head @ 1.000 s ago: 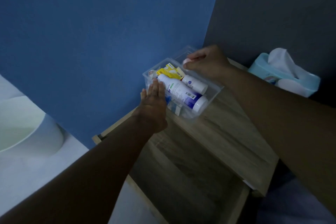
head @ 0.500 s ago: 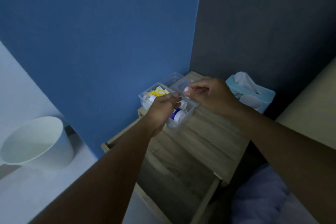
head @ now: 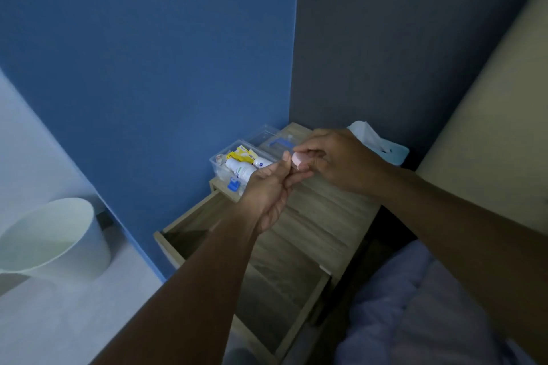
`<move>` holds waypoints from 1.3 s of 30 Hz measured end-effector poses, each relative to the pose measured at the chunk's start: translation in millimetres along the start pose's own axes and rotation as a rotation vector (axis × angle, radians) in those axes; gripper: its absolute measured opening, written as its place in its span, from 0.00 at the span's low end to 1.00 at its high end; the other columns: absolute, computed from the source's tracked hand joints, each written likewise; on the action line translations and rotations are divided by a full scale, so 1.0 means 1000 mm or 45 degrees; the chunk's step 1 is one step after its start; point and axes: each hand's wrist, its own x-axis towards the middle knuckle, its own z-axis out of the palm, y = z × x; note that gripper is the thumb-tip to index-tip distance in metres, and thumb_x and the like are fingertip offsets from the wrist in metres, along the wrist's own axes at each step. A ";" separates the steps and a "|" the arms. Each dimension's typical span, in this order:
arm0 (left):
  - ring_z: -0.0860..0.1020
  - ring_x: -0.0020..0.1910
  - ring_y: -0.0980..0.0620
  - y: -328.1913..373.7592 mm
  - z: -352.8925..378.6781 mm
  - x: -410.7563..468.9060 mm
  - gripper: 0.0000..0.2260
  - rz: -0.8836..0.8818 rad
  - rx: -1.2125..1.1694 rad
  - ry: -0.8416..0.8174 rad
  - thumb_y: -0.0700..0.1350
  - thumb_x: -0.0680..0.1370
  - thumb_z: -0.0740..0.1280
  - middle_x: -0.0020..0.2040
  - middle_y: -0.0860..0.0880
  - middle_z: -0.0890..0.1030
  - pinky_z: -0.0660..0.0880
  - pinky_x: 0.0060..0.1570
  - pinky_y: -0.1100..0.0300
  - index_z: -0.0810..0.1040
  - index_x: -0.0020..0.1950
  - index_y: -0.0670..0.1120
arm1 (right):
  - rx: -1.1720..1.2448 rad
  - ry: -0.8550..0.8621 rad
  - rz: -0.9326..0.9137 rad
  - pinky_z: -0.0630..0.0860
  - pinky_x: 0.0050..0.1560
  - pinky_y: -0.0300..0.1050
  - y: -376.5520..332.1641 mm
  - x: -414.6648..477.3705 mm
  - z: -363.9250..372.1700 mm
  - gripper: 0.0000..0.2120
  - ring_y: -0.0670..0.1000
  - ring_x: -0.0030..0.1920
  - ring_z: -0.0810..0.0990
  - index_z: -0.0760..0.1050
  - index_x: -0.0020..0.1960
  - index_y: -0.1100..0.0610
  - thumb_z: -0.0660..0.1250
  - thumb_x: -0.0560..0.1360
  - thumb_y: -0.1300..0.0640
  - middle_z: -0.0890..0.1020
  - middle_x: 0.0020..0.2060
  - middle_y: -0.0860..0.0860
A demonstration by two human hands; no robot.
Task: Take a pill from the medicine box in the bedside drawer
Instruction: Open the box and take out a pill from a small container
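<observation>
A clear plastic medicine box (head: 221, 160) sits at the back left of the wooden bedside table top (head: 332, 210), holding white bottles (head: 241, 170) and a yellow packet (head: 238, 155). Its clear lid (head: 267, 135) lies behind it. Above the table, my right hand (head: 338, 161) pinches a small pale pink container (head: 296, 160). My left hand (head: 269, 190) meets it from below, fingers touching the same pink container. The drawer (head: 261, 270) below stands pulled out, its inside dark.
A light blue tissue box (head: 382, 145) stands at the back right of the table. A white bucket (head: 50, 240) sits on the floor at left. A blue wall is behind, a bed with pale bedding (head: 430, 305) at lower right.
My left hand left the box and rose to meet my right hand. Both hands now hold the pink container above the table. The view pulled back and upward.
</observation>
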 end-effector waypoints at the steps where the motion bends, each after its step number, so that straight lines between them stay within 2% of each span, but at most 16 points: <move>1: 0.84 0.52 0.49 -0.002 0.000 0.000 0.18 0.005 -0.028 -0.007 0.47 0.82 0.60 0.55 0.39 0.84 0.78 0.53 0.65 0.80 0.58 0.34 | 0.087 -0.024 0.057 0.77 0.52 0.38 0.000 -0.001 0.000 0.12 0.47 0.49 0.81 0.83 0.57 0.58 0.72 0.74 0.61 0.83 0.49 0.48; 3: 0.84 0.52 0.50 -0.005 -0.001 0.000 0.16 0.015 -0.078 0.019 0.46 0.82 0.61 0.54 0.40 0.84 0.78 0.56 0.63 0.80 0.56 0.34 | 0.273 -0.087 0.165 0.76 0.61 0.38 0.000 -0.002 -0.001 0.25 0.44 0.57 0.80 0.75 0.68 0.54 0.74 0.73 0.59 0.80 0.56 0.47; 5: 0.83 0.52 0.51 -0.009 -0.004 0.001 0.13 0.017 -0.103 0.064 0.45 0.81 0.62 0.52 0.41 0.84 0.77 0.59 0.61 0.81 0.51 0.36 | 0.258 -0.108 0.268 0.74 0.64 0.41 0.002 0.000 0.000 0.37 0.42 0.61 0.77 0.67 0.73 0.49 0.77 0.68 0.49 0.77 0.60 0.45; 7: 0.83 0.54 0.49 -0.011 -0.007 0.001 0.13 0.008 -0.090 0.050 0.44 0.81 0.62 0.53 0.41 0.85 0.75 0.63 0.58 0.81 0.51 0.36 | 0.080 -0.043 0.351 0.76 0.56 0.39 0.001 0.003 0.001 0.32 0.41 0.54 0.78 0.75 0.64 0.46 0.73 0.64 0.34 0.79 0.54 0.43; 9: 0.84 0.53 0.47 -0.014 -0.010 0.000 0.14 -0.003 -0.095 0.033 0.43 0.82 0.60 0.52 0.40 0.85 0.75 0.64 0.57 0.82 0.49 0.36 | -0.102 0.020 0.356 0.78 0.44 0.39 0.000 0.005 0.002 0.26 0.42 0.42 0.81 0.84 0.46 0.48 0.68 0.64 0.27 0.82 0.39 0.44; 12: 0.84 0.54 0.47 -0.018 -0.015 -0.002 0.15 -0.010 -0.059 0.017 0.43 0.82 0.60 0.54 0.39 0.84 0.72 0.66 0.55 0.83 0.50 0.36 | -0.087 -0.041 0.235 0.80 0.43 0.49 0.002 0.003 0.005 0.23 0.44 0.36 0.82 0.85 0.37 0.51 0.68 0.67 0.31 0.84 0.33 0.47; 15: 0.84 0.53 0.47 -0.021 -0.018 -0.004 0.15 -0.025 -0.072 0.024 0.44 0.82 0.60 0.54 0.38 0.84 0.76 0.62 0.58 0.82 0.52 0.35 | 0.005 -0.145 0.151 0.77 0.56 0.49 0.009 0.000 0.007 0.13 0.43 0.50 0.80 0.86 0.50 0.50 0.73 0.72 0.43 0.85 0.47 0.47; 17: 0.85 0.49 0.49 -0.025 -0.020 -0.004 0.14 -0.024 -0.102 0.057 0.44 0.82 0.61 0.51 0.39 0.85 0.79 0.56 0.61 0.83 0.50 0.36 | 0.032 -0.247 0.172 0.69 0.67 0.45 0.012 -0.002 0.009 0.21 0.44 0.65 0.71 0.80 0.61 0.47 0.75 0.70 0.44 0.80 0.60 0.46; 19: 0.84 0.50 0.49 -0.027 -0.019 -0.005 0.13 -0.042 -0.110 0.085 0.43 0.81 0.63 0.54 0.38 0.84 0.80 0.54 0.62 0.82 0.53 0.34 | -0.014 -0.282 0.246 0.66 0.69 0.43 0.013 -0.005 0.014 0.35 0.45 0.70 0.66 0.75 0.68 0.47 0.74 0.65 0.36 0.77 0.64 0.45; 21: 0.82 0.57 0.46 -0.030 -0.019 -0.005 0.16 -0.046 -0.103 0.078 0.42 0.81 0.63 0.59 0.36 0.81 0.78 0.58 0.60 0.77 0.59 0.30 | -0.080 -0.205 0.292 0.74 0.63 0.44 0.013 -0.006 0.016 0.36 0.48 0.63 0.77 0.80 0.63 0.53 0.69 0.64 0.30 0.83 0.58 0.49; 24: 0.81 0.58 0.45 -0.033 -0.019 -0.007 0.16 -0.051 -0.064 0.053 0.41 0.82 0.62 0.59 0.36 0.81 0.76 0.61 0.59 0.75 0.60 0.28 | -0.034 -0.163 0.216 0.78 0.47 0.40 0.011 -0.007 0.016 0.20 0.44 0.44 0.83 0.86 0.48 0.54 0.70 0.70 0.38 0.87 0.41 0.49; 27: 0.85 0.49 0.50 -0.035 -0.022 -0.009 0.13 -0.074 -0.083 0.050 0.43 0.81 0.62 0.49 0.41 0.86 0.79 0.50 0.64 0.81 0.50 0.34 | 0.012 -0.197 0.136 0.75 0.48 0.33 0.011 -0.009 0.016 0.11 0.42 0.47 0.82 0.85 0.54 0.53 0.73 0.73 0.52 0.86 0.48 0.47; 31: 0.82 0.57 0.48 -0.040 -0.026 -0.009 0.15 -0.102 -0.162 0.063 0.42 0.82 0.61 0.61 0.39 0.81 0.77 0.60 0.58 0.76 0.62 0.33 | 0.298 -0.052 0.214 0.79 0.57 0.40 0.015 -0.010 0.014 0.16 0.46 0.53 0.83 0.82 0.61 0.56 0.72 0.74 0.64 0.84 0.55 0.51; 33: 0.82 0.57 0.45 -0.045 -0.032 -0.009 0.15 -0.145 -0.201 0.079 0.40 0.82 0.59 0.62 0.37 0.80 0.75 0.63 0.53 0.73 0.67 0.36 | 0.337 0.031 0.244 0.78 0.56 0.36 0.024 -0.013 0.015 0.19 0.43 0.52 0.82 0.81 0.62 0.55 0.73 0.73 0.64 0.83 0.53 0.50; 36: 0.81 0.58 0.39 -0.051 -0.040 -0.008 0.14 -0.217 -0.275 0.067 0.37 0.82 0.59 0.61 0.33 0.79 0.78 0.58 0.48 0.73 0.67 0.38 | 0.367 0.083 0.326 0.74 0.49 0.25 0.040 -0.023 0.025 0.19 0.34 0.47 0.79 0.80 0.63 0.52 0.74 0.73 0.61 0.80 0.48 0.42; 39: 0.82 0.57 0.39 -0.058 -0.044 -0.003 0.15 -0.259 -0.336 0.101 0.35 0.82 0.58 0.59 0.32 0.80 0.80 0.55 0.50 0.72 0.68 0.34 | 0.417 0.128 0.476 0.74 0.46 0.25 0.058 -0.038 0.044 0.18 0.33 0.43 0.80 0.82 0.61 0.53 0.76 0.71 0.57 0.81 0.44 0.40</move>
